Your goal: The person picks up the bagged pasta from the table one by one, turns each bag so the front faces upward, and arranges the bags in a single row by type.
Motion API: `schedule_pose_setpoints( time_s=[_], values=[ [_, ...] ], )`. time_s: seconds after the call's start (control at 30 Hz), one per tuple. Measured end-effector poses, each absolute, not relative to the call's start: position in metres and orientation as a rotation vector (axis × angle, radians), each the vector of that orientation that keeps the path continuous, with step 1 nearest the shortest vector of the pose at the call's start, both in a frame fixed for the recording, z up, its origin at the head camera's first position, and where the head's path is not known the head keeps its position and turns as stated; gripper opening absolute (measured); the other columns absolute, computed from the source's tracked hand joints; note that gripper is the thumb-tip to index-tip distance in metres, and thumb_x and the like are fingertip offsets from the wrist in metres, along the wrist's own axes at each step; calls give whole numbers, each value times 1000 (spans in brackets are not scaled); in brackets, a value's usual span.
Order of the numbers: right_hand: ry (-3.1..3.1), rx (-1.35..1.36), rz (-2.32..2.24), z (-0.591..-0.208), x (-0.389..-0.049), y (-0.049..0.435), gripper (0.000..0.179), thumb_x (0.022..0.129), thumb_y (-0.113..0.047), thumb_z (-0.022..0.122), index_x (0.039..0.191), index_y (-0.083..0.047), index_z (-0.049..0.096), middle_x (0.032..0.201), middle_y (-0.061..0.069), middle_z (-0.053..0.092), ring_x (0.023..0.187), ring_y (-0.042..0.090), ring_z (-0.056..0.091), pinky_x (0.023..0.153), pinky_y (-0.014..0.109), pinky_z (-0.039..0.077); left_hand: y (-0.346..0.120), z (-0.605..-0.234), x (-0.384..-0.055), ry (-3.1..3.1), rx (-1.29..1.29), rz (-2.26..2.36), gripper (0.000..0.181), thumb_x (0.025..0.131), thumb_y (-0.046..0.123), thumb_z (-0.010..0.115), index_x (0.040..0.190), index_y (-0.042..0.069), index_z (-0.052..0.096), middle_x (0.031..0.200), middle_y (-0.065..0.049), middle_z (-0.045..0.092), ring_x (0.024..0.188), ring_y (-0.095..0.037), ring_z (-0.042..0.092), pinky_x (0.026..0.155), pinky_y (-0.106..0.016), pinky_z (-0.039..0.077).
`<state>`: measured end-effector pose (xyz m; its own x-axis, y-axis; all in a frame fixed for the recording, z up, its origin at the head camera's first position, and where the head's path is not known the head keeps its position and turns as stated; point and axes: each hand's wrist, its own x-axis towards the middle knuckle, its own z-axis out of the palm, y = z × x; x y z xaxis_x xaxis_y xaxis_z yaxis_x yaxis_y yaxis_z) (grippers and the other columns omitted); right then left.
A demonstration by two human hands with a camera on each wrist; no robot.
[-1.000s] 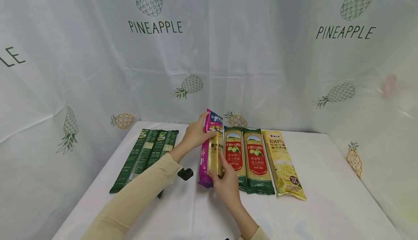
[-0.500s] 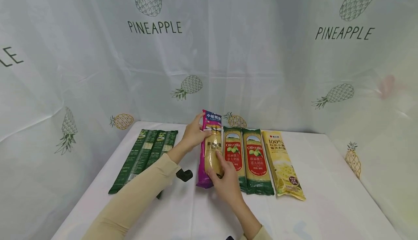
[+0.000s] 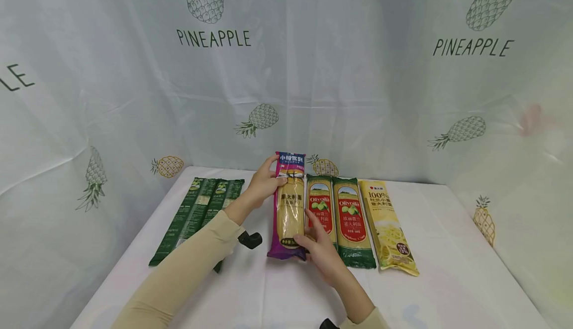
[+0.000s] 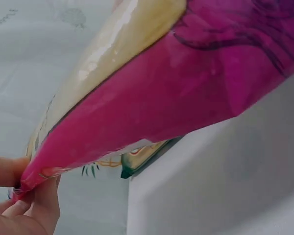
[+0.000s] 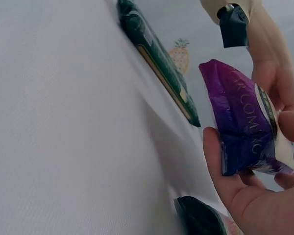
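Observation:
A purple and pink bag of spaghetti (image 3: 291, 204) with a clear window is held up above the table in both hands, its printed front toward the head camera. My left hand (image 3: 264, 184) grips its upper left edge; in the left wrist view the thumb and fingers (image 4: 44, 205) pinch the bag's far end. Lower down, my right hand (image 3: 320, 249) holds the bottom right side. From the right wrist, the bag's purple end (image 5: 242, 122) lies between thumb and fingers, tilted over the table.
Two green and red spaghetti bags (image 3: 352, 219) lie just right of the held bag, and a yellow pasta bag (image 3: 388, 224) lies beyond them. Two dark green bags (image 3: 190, 219) lie on the left of the white table (image 3: 452, 249). A pineapple-print curtain (image 3: 349, 70) hangs behind.
The spaghetti bag has turned so its front faces the head camera more squarely, and has shifted slightly left. My right hand has slid toward its lower right edge.

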<state>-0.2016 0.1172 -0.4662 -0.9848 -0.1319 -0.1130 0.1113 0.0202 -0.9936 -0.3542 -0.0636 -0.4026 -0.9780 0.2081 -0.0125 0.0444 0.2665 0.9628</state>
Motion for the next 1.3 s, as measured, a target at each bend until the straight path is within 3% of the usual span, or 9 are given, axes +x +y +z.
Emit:
schedule_pose_setpoints(
  time_s=[0.2,0.33,0.8,1.13,1.3],
  values=[
    [2153,-47,-2083,-473,-201,121,81,103,-19,71,170,-25,26,150,24,49,130,35,59,99,46,58,-64,-410,-357,2273,229,1875,80,104,16,70,170,23,25,141,-23,63,112,-32,72,94,-45,59],
    [2191,-14,-2113,-474,-202,125,78,103,-14,71,169,-24,30,142,19,55,124,29,62,100,42,57,-61,-418,-359,2213,236,1894,76,105,21,71,167,15,28,141,-22,63,110,-29,73,90,-41,60],
    [2229,81,-2114,-460,-193,158,77,102,-4,68,168,-23,33,152,24,52,119,29,67,96,39,59,-38,-427,-352,2087,294,1905,80,104,17,70,171,22,26,125,-18,62,102,-25,72,95,-42,60],
    [2317,134,-2042,-459,-189,189,78,102,-6,71,168,-21,33,155,25,48,123,30,62,95,34,57,-7,-439,-347,2033,324,1996,72,101,8,73,163,6,36,131,-21,65,101,-24,73,90,-40,62],
    [2372,165,-1948,-456,-185,216,78,101,-9,72,168,-22,34,153,25,48,120,30,59,92,32,55,17,-439,-342,1974,313,2003,75,100,7,74,165,8,36,131,-19,67,107,-27,73,97,-44,60]
  ],
)
